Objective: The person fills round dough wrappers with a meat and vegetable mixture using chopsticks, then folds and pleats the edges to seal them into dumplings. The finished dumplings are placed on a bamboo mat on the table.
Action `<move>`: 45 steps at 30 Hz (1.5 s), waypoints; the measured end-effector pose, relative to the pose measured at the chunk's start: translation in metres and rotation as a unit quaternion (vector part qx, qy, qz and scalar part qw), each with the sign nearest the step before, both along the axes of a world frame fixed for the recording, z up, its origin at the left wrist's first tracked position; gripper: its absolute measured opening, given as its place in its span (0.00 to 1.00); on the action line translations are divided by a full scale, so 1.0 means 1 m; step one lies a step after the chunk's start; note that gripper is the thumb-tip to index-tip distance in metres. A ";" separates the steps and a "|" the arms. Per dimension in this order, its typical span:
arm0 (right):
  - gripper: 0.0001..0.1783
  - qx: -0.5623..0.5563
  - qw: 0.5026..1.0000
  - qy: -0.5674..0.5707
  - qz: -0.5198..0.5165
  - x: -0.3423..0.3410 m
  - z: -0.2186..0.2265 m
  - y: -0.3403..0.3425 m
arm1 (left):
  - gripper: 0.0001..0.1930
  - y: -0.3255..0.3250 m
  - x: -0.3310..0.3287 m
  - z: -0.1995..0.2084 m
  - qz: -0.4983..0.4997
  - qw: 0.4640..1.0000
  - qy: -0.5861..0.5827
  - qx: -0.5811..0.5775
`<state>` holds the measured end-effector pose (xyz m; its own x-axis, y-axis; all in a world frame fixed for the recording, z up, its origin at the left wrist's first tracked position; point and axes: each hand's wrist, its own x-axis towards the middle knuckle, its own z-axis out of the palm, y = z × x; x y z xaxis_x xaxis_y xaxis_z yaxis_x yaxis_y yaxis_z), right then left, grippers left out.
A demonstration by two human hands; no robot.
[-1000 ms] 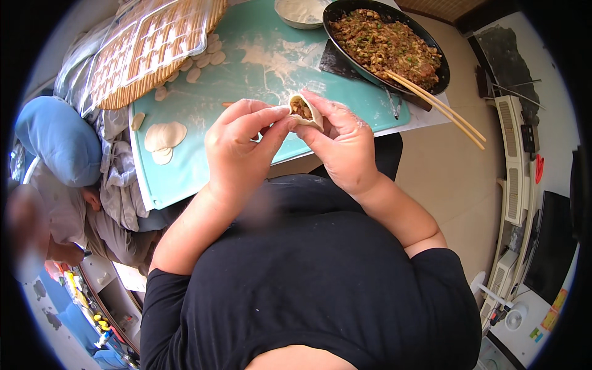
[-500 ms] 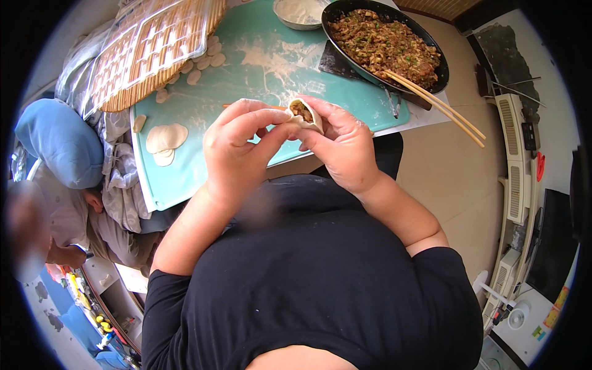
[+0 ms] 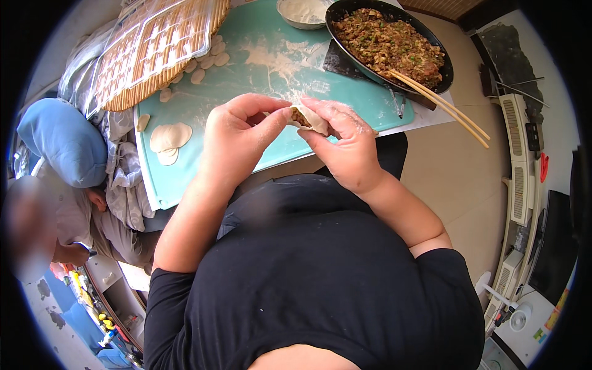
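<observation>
Between my two hands, above the near edge of the turquoise mat [image 3: 265,148], is a half-folded dumpling [image 3: 313,123] with brown filling showing at its open left side. My left hand [image 3: 240,126] pinches the wrapper's left edge between thumb and forefinger. Floury fingers of my right hand [image 3: 346,135] wrap round its right side, the thumb below. Far right stands a black pan [image 3: 445,74] of chopped filling [image 3: 388,46], with wooden chopsticks [image 3: 441,106] resting over its near rim. Flat round wrappers [image 3: 171,137] lie stacked at the mat's left.
A woven tray [image 3: 117,102] with clear plastic trays [image 3: 161,52] on it covers the far left. Several small dough pieces [image 3: 206,61] lie beside it. A bowl of flour [image 3: 303,12] stands at the back. Another person, with a hand [image 3: 97,198] showing, sits at the left.
The wrapper's opening has narrowed as its edges came closer together. My left thumb and forefinger have shifted up to its top left edge. The whole view has moved slightly.
</observation>
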<state>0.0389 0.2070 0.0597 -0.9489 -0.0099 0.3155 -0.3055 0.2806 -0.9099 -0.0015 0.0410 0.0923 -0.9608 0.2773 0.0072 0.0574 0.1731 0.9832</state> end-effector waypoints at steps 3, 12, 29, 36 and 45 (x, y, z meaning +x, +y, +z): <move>0.22 0.032 0.999 0.031 0.002 -0.001 -0.002 0.000 | 0.08 0.002 0.000 -0.003 0.002 1.000 0.010 -0.017; 0.22 -0.084 0.994 -0.054 0.032 -0.001 -0.008 0.001 | 0.07 0.000 0.001 -0.005 -0.011 1.000 0.025 0.008; 0.21 -0.167 0.972 -0.145 0.076 0.002 -0.002 0.000 | 0.07 0.004 0.006 -0.008 0.000 0.918 0.369 -0.144; 0.22 -0.160 0.968 -0.165 0.099 0.003 0.003 0.003 | 0.09 0.003 0.007 -0.003 -0.012 0.930 0.340 -0.137; 0.23 -0.171 0.955 -0.204 0.132 0.003 0.006 0.009 | 0.10 0.003 0.004 -0.010 -0.048 0.936 0.330 -0.112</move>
<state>0.0422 0.2162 0.0661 -0.9723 -0.2278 -0.0531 0.0756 -0.0911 -0.9930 0.0029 0.0440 0.0825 -0.7373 0.4285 0.5223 0.6662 0.3331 0.6672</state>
